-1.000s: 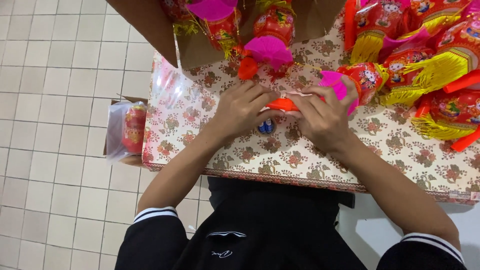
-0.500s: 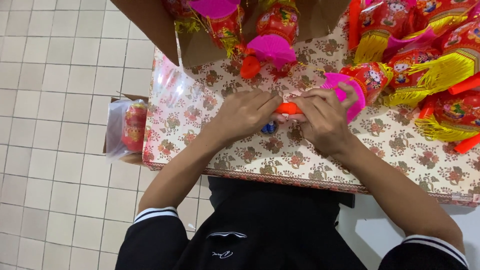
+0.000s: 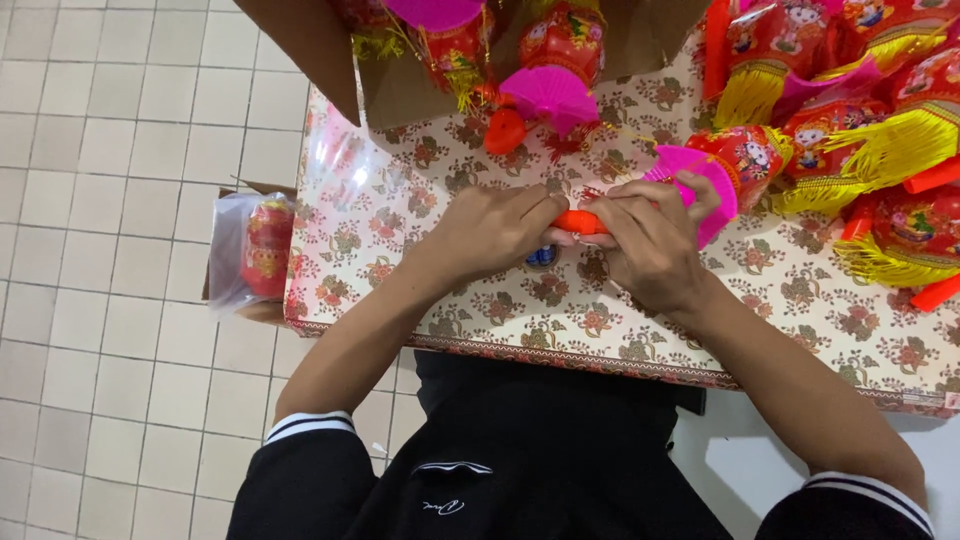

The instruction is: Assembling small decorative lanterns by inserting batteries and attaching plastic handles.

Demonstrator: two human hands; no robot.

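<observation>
I see both hands meeting over the floral table cloth (image 3: 480, 300); left hand (image 3: 490, 232) pinched shut on the orange handle (image 3: 580, 222); right hand (image 3: 650, 240) clamped on the same handle beside the pink paper lantern (image 3: 715, 175); finished lanterns (image 3: 880, 130) heaped at far right; cardboard box (image 3: 400, 80) beyond.

Finished red lanterns (image 3: 880, 130) with yellow tassels are piling up on the floral tabletop (image 3: 480, 310), a cardboard box (image 3: 330, 60) is sitting behind, and a plastic bag (image 3: 245, 250) is resting beside the tiled floor (image 3: 100, 200).
</observation>
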